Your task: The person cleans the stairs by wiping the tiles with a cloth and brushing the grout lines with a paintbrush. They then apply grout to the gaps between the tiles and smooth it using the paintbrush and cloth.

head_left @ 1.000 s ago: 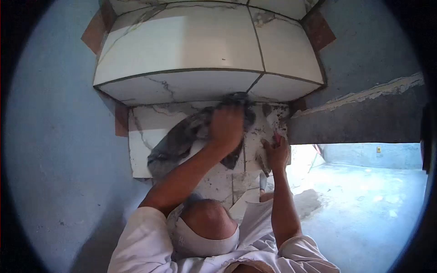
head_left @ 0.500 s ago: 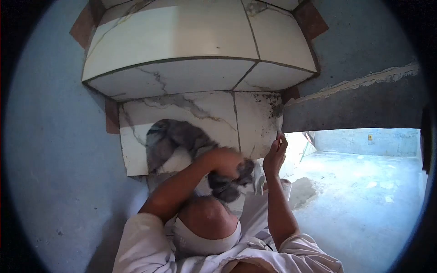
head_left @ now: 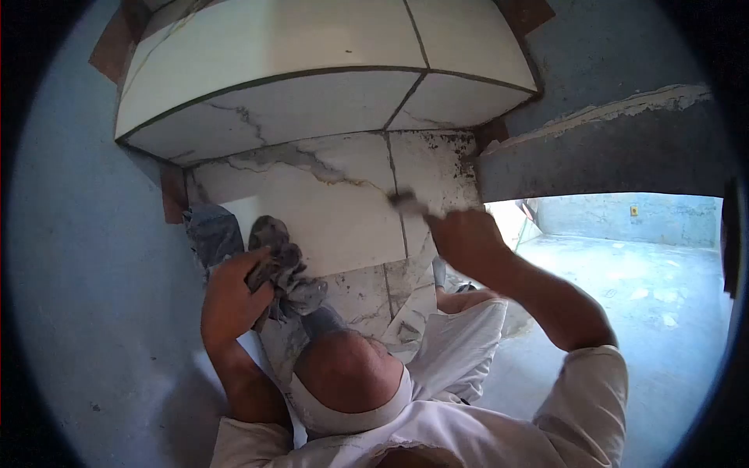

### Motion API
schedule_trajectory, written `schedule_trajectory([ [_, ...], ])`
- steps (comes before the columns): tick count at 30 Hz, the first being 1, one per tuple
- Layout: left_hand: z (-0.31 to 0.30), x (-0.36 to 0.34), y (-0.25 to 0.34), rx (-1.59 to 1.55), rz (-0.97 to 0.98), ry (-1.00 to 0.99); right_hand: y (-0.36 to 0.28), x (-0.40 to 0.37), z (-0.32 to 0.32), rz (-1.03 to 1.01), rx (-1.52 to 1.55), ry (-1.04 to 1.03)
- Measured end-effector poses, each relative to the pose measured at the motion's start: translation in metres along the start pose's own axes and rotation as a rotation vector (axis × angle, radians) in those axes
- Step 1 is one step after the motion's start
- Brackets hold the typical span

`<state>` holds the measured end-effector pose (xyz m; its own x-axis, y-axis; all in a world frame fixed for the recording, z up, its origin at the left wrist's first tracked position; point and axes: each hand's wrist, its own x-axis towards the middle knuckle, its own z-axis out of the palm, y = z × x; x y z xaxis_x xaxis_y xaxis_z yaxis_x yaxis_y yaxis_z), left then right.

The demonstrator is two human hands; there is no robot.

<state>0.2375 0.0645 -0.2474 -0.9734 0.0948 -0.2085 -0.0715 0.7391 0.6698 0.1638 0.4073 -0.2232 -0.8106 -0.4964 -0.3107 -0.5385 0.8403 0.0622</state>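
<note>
My left hand (head_left: 232, 295) is closed round a bunched grey rag (head_left: 282, 269), at the left end of a marbled white stair tread (head_left: 312, 214). More dark grey cloth (head_left: 214, 236) lies beside the wall there; I cannot tell whether it is the same piece. In my right hand (head_left: 468, 240) is a small tool (head_left: 407, 201) with a dark, blurred head, over the dark joint between two tiles. Its exact kind is unclear. Dark specks mark the tread's back right corner (head_left: 452, 152).
Above rises another tiled step (head_left: 281, 105). A blue wall (head_left: 101, 281) stands at the left. At the right, a dark grey beam (head_left: 601, 156) crosses above a bright opening onto a pale floor (head_left: 624, 288). My bent knee (head_left: 351, 374) is in front of the steps.
My left hand and the rag have moved left from the tread's front middle. My right hand has left the right edge and come over the tile joint with the tool. The view has shifted slightly.
</note>
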Motion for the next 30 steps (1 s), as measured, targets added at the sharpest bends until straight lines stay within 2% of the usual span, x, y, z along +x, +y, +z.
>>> schedule_trajectory([
  [1, -0.001, 0.002, 0.001, -0.003, 0.002, 0.000, -0.002, -0.018, -0.007, -0.079, 0.012, -0.095],
  [4, -0.004, 0.016, 0.006, -0.091, -0.055, 0.077, 0.003, -0.021, -0.032, -0.037, -0.023, -0.103],
  [6, -0.005, 0.024, 0.013, -0.065, -0.024, 0.132, 0.016, 0.022, -0.047, 0.017, 0.015, 0.011],
  [8, -0.003, 0.033, 0.022, -0.079, -0.052, 0.159, 0.033, 0.077, -0.022, 0.031, -0.073, 0.236],
  [11, 0.009, 0.048, 0.028, -0.109, -0.087, 0.225, 0.015, 0.078, 0.008, 0.081, -0.075, 0.266],
  [13, 0.025, 0.069, 0.033, -0.138, -0.084, 0.273, -0.004, 0.013, 0.023, 0.048, 0.041, 0.102],
  [15, 0.045, 0.091, 0.044, -0.051, 0.085, 0.338, -0.026, -0.046, -0.010, 0.074, 0.088, -0.288],
  [17, 0.066, 0.121, 0.063, -0.067, 0.217, 0.314, -0.018, -0.085, 0.001, 0.067, 0.113, -0.487],
  [18, 0.080, 0.138, 0.071, -0.019, 0.280, 0.298, -0.016, -0.093, -0.003, 0.073, 0.112, -0.486],
  [20, 0.112, 0.167, 0.086, 0.032, 0.342, 0.290, -0.010, -0.099, -0.017, 0.204, 0.239, -0.335],
  [21, 0.131, 0.178, 0.092, 0.169, 0.372, 0.282, -0.007, -0.097, -0.022, 0.203, 0.242, -0.332],
  [22, 0.140, 0.182, 0.097, 0.306, 0.400, 0.267, -0.004, -0.094, -0.026, 0.272, 0.324, -0.268],
  [23, 0.146, 0.183, 0.096, 0.309, 0.399, 0.262, 0.000, -0.090, -0.028, 0.343, 0.404, -0.202],
  [25, 0.151, 0.173, 0.098, 0.507, 0.502, 0.205, 0.004, -0.082, -0.026, 0.390, 0.402, -0.171],
  [27, 0.138, 0.144, 0.088, 0.477, 0.547, -0.001, 0.005, -0.076, -0.018, 0.520, 0.462, 0.044],
  [29, 0.111, 0.109, 0.071, 0.409, 0.439, -0.151, 0.006, -0.067, -0.006, 0.555, 0.506, 0.096],
  [30, 0.095, 0.098, 0.062, 0.431, 0.349, -0.204, 0.005, -0.062, 0.007, 0.507, 0.581, 0.195],
])
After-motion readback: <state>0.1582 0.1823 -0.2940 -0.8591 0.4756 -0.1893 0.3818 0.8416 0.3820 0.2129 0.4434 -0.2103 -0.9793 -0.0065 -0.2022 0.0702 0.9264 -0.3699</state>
